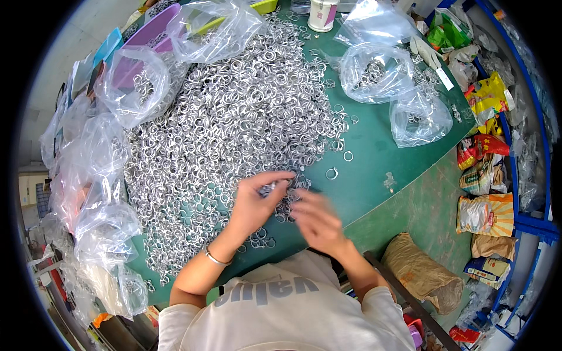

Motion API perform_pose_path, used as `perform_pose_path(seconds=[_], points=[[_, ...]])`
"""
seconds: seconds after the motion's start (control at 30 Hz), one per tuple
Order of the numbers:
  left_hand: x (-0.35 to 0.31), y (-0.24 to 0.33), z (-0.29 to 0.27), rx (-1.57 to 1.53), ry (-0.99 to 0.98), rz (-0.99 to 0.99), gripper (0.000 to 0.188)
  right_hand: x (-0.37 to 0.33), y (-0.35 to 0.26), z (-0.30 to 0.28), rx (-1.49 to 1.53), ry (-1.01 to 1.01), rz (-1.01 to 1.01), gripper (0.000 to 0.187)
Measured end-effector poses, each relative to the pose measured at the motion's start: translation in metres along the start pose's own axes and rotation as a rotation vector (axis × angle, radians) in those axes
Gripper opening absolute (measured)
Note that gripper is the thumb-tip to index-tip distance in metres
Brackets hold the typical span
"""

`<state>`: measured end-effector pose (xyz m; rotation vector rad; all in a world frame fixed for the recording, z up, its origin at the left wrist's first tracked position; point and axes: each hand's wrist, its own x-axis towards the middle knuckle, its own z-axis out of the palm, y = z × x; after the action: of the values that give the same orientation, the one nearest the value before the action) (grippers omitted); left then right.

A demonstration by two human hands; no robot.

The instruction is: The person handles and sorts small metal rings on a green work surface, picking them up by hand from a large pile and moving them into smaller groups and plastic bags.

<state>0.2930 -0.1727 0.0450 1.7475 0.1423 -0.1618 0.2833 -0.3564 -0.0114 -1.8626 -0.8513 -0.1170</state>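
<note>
Fingers, left hand: curled about several silvery rings. Fingers, right hand: just beside the left, blurred (pinching or spread, cannot tell). Ring pile: heaped on green table, extending beyond both hands. Clear bag: right of pile, rings inside.

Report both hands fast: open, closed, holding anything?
Left hand: curled closed, holding small silver rings.
Right hand: blurred, fingers toward the left hand; can't tell whether it's open, closed or holding anything.
</note>
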Motion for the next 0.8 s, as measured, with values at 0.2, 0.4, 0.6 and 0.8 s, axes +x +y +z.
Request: perform_pose_path(seconds=[0.2,0.4,0.6,0.8], points=[[0.006,0.002,0.026,0.869,-0.227,0.421,0.018,0.054,0.024,-0.02,-0.514,0.25,0.264,0.029],[-0.007,0.002,0.004,1.164,-0.337,0.221,0.024,0.047,0.027,-0.016,-0.656,0.229,0.25,0.021],[-0.011,0.012,-0.007,0.969,-0.149,0.332,0.027,0.048,0.022,-0.02,-0.714,0.178,0.248,0.016],[0.016,-0.004,0.012,1.071,-0.045,0.342,0.038,0.022,0.011,-0.025,0.637,0.484,0.684,0.011]])
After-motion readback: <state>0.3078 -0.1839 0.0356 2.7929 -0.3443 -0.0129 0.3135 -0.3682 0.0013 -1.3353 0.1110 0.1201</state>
